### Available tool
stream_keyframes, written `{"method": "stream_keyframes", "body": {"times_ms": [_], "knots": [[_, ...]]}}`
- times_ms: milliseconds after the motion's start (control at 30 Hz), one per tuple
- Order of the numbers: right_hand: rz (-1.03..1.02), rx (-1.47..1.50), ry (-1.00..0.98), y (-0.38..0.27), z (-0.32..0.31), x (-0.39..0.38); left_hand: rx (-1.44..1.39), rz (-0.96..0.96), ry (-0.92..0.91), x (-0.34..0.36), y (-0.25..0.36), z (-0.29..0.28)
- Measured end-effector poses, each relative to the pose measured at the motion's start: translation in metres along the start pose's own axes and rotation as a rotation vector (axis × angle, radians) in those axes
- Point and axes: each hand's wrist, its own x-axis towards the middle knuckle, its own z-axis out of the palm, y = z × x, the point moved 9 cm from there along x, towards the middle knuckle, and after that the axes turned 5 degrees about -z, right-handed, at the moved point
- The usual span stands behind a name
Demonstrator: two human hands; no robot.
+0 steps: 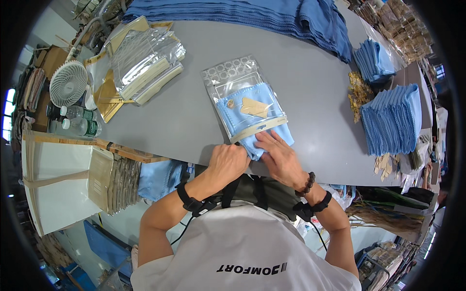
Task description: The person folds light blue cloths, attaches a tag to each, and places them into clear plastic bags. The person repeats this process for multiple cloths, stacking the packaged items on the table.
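A clear plastic bag [224, 80] with a patterned far end lies tilted on the table in front of me. Most of a folded light-blue cloth [238, 119] is inside it, with a beige paper card [256, 107] showing on top. Part of the cloth sticks out past the bag's near header strip. My left hand [229, 161] is closed at the cloth's near left corner, its fingertips hidden. Resting on the protruding cloth beside the strip is my right hand [278, 157], fingers stretched and slightly apart, its thumb partly tucked down.
Stacked empty clear bags [148, 63] lie at the far left, near a white fan [68, 83] and plastic bottles [81, 127]. Folded blue cloths [391, 119] stand at the right beside scattered beige cards [356, 94]. Darker blue fabric [242, 14] covers the far edge.
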Motion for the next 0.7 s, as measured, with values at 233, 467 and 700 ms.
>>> {"method": "stream_keyframes", "body": {"times_ms": [233, 467, 700], "knots": [[-0.023, -0.138, -0.132, 0.034, 0.038, 0.038, 0.100, 0.076, -0.081, 0.002, 0.003, -0.004], [-0.094, -0.138, -0.130, 0.060, 0.058, 0.113, 0.006, 0.125, -0.042, -0.002, 0.006, -0.014], [-0.171, -0.189, -0.353, 0.026, 0.047, 0.064, -0.108, -0.041, 0.603, 0.019, -0.081, -0.105]]}}
